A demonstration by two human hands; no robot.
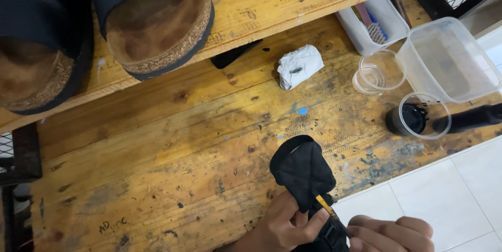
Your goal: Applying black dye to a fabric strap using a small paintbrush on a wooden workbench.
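We've got the black sandal strap (303,171) as our anchor here, lying on the stained wooden bench (172,142) right at its front edge. Our left hand (285,226) is gripping the strap's lower end, thumb pressed over it, and our right hand (392,233) is curled closed around the handle of a thin brush (325,205), with its yellowish tip touching the strap near the buckle end.

Up and to the right of the strap sits a small clear plastic cup with black dye (418,116) inside, and a black handle (473,117) pokes out of it toward the right. Just above that cup there's an empty clear cup (380,71), and beside it a bigger clear rectangular tub (452,58). Further up is a white rectangular tray (366,27) with a blue-handled brush (374,27) lying in it.

Straight above the strap, well apart from it, is a crumpled white rag (299,66) with dark smudges. Far up-left of the strap, on a raised wooden shelf (261,1), sit two cork-soled sandals (157,21) with black straps. Below-right of the strap it's white floor tile (460,199).
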